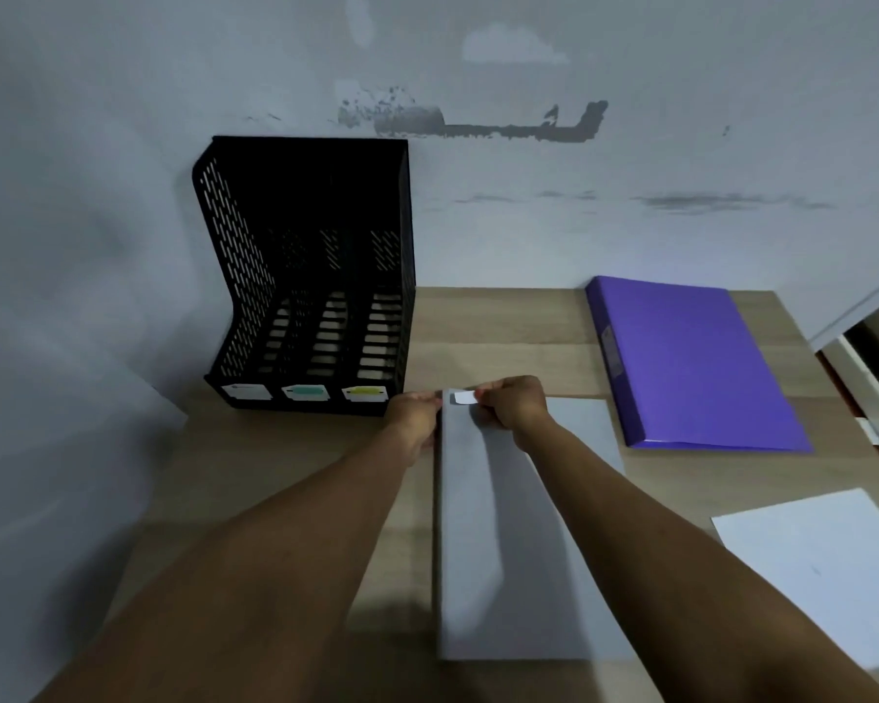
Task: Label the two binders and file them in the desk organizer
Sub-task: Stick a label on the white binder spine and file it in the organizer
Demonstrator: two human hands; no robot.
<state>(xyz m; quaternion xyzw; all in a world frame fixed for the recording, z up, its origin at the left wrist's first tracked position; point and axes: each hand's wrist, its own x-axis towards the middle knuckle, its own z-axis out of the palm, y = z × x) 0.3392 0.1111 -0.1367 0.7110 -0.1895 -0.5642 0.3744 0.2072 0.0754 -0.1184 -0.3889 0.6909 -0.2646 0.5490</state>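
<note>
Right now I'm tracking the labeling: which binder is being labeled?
The grey binder under both hands, a white label at its far end; the purple binder lies untouched.

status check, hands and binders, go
Both hands, left hand and right hand, pressing white label onto grey binder. Purple binder flat, unfiled. Organizer slots unobstructed.

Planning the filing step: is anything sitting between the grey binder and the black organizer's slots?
Nothing visible. The grey binder lies on the desk just right of the organizer, with bare wood between. The three slots look empty. The purple binder lies off to the right.
</note>
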